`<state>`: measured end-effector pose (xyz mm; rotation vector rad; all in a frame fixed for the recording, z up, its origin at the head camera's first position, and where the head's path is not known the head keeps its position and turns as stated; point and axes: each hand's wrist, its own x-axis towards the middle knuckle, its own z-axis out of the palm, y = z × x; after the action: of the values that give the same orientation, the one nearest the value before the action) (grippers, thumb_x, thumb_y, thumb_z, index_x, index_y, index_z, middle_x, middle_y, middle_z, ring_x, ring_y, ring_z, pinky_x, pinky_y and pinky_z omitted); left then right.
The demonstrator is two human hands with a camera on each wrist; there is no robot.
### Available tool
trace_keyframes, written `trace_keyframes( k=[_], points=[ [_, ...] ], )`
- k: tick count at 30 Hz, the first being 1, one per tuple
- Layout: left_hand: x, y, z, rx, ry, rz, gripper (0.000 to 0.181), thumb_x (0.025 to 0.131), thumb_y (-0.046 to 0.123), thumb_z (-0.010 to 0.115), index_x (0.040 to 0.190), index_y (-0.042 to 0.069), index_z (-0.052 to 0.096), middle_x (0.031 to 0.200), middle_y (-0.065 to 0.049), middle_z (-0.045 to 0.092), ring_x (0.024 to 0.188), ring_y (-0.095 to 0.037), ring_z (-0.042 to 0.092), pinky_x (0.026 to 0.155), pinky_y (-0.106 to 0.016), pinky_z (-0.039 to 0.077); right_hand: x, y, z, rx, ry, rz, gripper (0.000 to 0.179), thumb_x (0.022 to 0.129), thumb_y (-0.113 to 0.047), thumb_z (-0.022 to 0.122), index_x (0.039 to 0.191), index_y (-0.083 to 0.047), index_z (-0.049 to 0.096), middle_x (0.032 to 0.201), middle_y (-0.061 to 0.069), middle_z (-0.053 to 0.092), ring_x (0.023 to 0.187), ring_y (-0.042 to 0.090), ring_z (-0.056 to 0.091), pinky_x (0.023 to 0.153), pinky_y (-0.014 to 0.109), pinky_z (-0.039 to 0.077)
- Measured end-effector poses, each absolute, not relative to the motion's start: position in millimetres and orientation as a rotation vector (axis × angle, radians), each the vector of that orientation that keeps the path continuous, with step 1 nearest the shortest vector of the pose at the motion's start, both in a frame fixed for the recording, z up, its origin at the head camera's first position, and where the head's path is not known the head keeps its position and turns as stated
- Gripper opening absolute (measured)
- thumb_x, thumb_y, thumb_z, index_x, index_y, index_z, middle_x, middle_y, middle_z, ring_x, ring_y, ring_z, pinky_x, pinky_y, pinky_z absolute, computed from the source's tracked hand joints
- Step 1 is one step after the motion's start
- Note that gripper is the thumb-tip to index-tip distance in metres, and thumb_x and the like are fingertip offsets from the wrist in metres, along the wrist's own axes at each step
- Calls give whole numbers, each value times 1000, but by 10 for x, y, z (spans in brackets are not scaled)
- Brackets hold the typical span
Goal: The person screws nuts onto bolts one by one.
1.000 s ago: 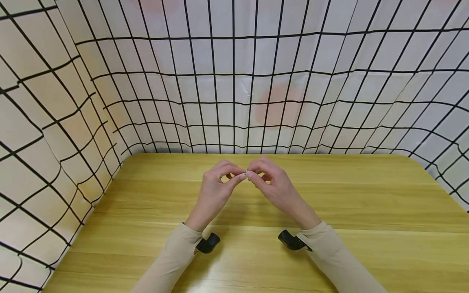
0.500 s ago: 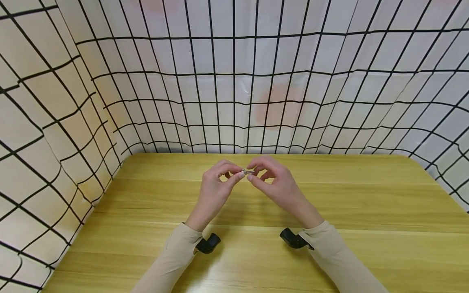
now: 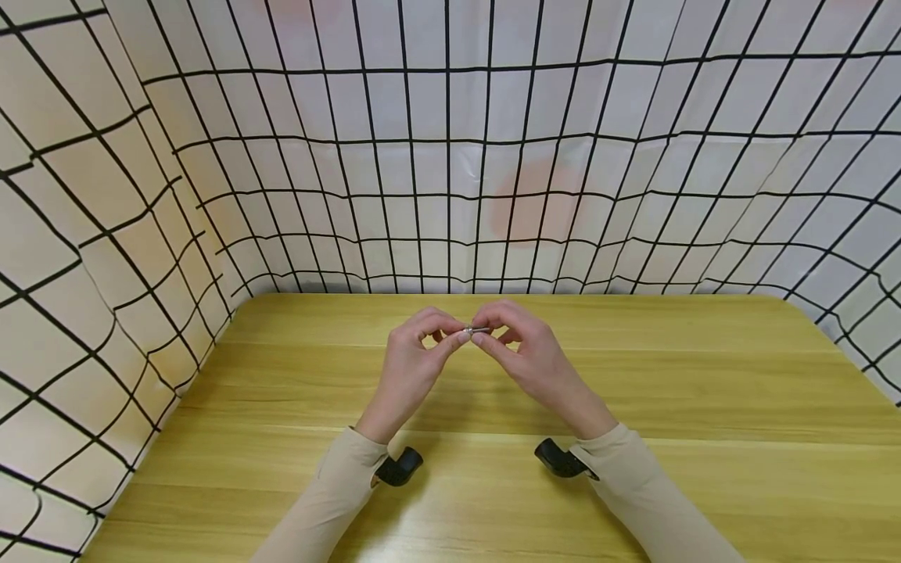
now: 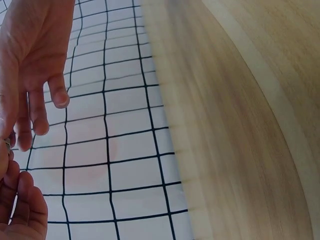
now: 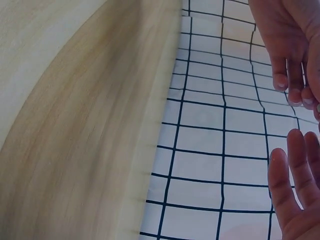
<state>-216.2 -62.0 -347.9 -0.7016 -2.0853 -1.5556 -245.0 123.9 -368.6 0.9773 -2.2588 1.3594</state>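
Observation:
A small silvery bolt-like piece (image 3: 482, 329), with a thin shaft and a wider end, is held level between both hands above the table. The left hand (image 3: 415, 352) pinches the wider left end between thumb and forefinger. At the shaft stands the right hand (image 3: 531, 356), its thumb and forefinger pinching close beside the left fingertips. In the left wrist view a glint of the metal piece (image 4: 7, 143) shows at the frame's edge. The remaining fingers of both hands are loosely bent. Fingertips hide much of the piece.
A wooden table (image 3: 704, 391) lies beneath the hands. White sheeting with a black grid (image 3: 394, 172) rises behind it and at both sides. Each wrist carries a black camera mount (image 3: 400, 467) below its beige sleeve.
Half a second ago the right fingers were spread apart with the shaft showing between them; now they have closed on it again. The left hand stays in place, holding its end.

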Motion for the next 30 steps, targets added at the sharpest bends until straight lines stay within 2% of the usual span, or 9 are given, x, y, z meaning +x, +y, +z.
trace_keyframes(
  k=[9, 14, 16, 22, 28, 30],
  points=[
    [-2138, -610, -3454, -692, -2090, -1576, 5, 87, 0, 73, 88, -5, 72, 83, -11, 66, 79, -20, 57, 73, -40, 45, -2448, 1238, -3675, 957, -2296, 1344, 4, 98, -13, 62, 100, -14, 65, 99, -5, 62, 85, 13, 56, 67, 33, 48],
    [-2133, -604, -3440, -675, -2095, -1609, 4, 88, -3, 70, 90, -6, 72, 85, -14, 65, 80, -24, 57, 73, -44, 46, -2452, 1273, -3664, 875, -2327, 1411, 14, 103, -20, 55, 105, -14, 67, 102, -6, 64, 87, 14, 58, 68, 36, 51],
    [-2137, -603, -3439, -668, -2100, -1613, 3, 88, -3, 70, 90, -5, 71, 85, -14, 65, 81, -24, 57, 73, -41, 45, -2461, 1296, -3657, 847, -2327, 1451, 16, 103, -20, 53, 107, -13, 67, 103, -6, 64, 87, 14, 58, 68, 36, 52],
    [-2157, -611, -3441, -642, -2105, -1630, 4, 88, -4, 70, 90, -6, 71, 86, -16, 65, 81, -25, 57, 74, -43, 45, -2471, 1346, -3618, 866, -2336, 1384, 10, 97, -18, 65, 105, -16, 69, 104, -8, 65, 89, 12, 59, 70, 33, 50],
    [-2180, -620, -3473, -623, -2116, -1644, 4, 88, -3, 70, 90, -7, 71, 86, -17, 65, 81, -26, 57, 75, -52, 44, -2466, 1333, -3641, 852, -2388, 1395, 11, 95, -19, 68, 105, -16, 71, 96, -6, 69, 80, 12, 60, 67, 33, 49],
    [-2251, -637, -3569, -626, -2113, -1637, 4, 89, 1, 71, 91, -2, 72, 86, -11, 66, 81, -22, 57, 74, -50, 44, -2463, 1324, -3654, 818, -2396, 1443, 12, 95, -21, 67, 105, -15, 71, 95, -5, 69, 78, 14, 60, 65, 32, 50]
  ],
)
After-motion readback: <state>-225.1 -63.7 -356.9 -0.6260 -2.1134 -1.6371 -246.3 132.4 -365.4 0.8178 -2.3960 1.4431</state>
